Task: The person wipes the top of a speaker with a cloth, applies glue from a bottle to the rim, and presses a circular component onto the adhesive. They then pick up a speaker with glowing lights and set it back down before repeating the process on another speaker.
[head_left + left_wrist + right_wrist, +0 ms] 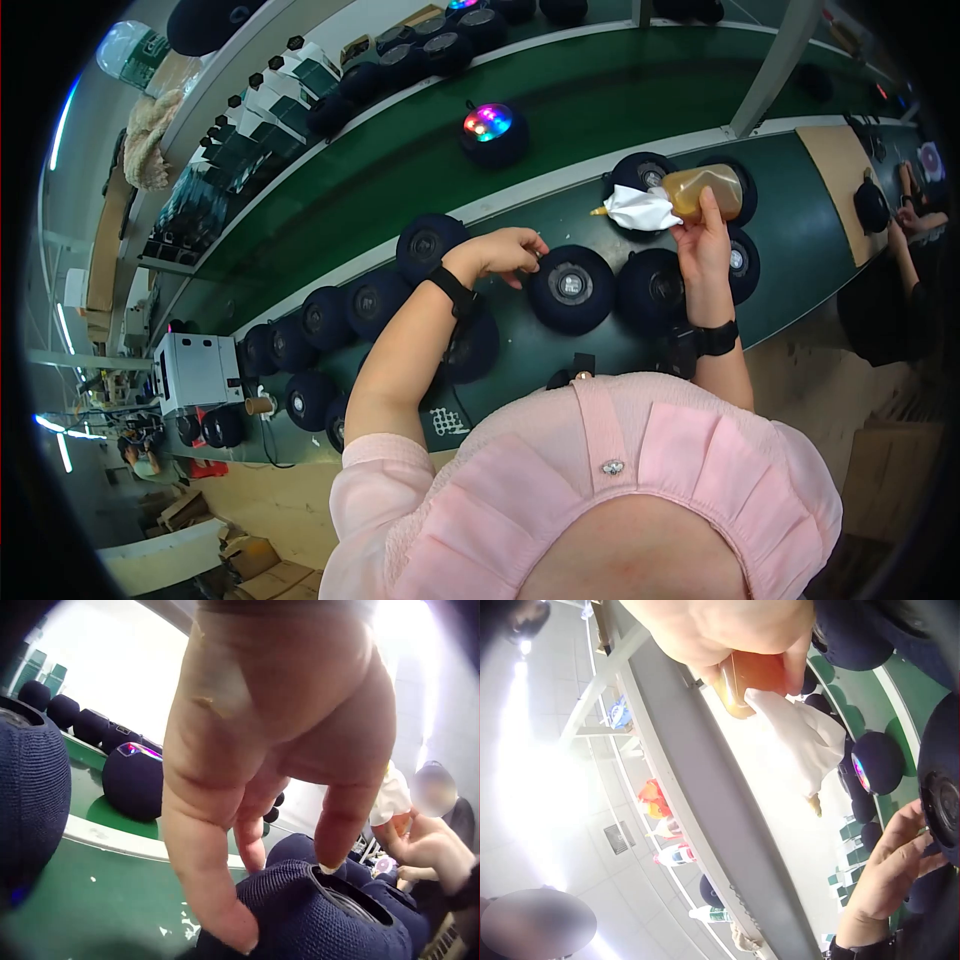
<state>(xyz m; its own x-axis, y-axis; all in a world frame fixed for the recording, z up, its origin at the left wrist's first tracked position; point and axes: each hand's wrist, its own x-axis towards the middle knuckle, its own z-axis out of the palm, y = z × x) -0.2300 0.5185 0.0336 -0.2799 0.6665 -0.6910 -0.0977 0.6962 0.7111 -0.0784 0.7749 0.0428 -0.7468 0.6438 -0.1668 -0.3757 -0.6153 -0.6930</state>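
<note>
In the head view the left hand has its fingers on the upper left edge of a round dark-blue fabric-covered speaker. The left wrist view shows thumb and fingers of the left hand spread on both sides of the fabric rim of that speaker. Held up by the right hand is an amber squeeze bottle, with white cloth or tissue around its neck and the yellowish nozzle pointing left. In the right wrist view, fingers of the right hand curl round the bottle.
Several similar speakers line the green bench to the left; others stand at the right. Behind, a speaker with coloured lights sits on the green surface. A white machine stands far left, and another person works far right.
</note>
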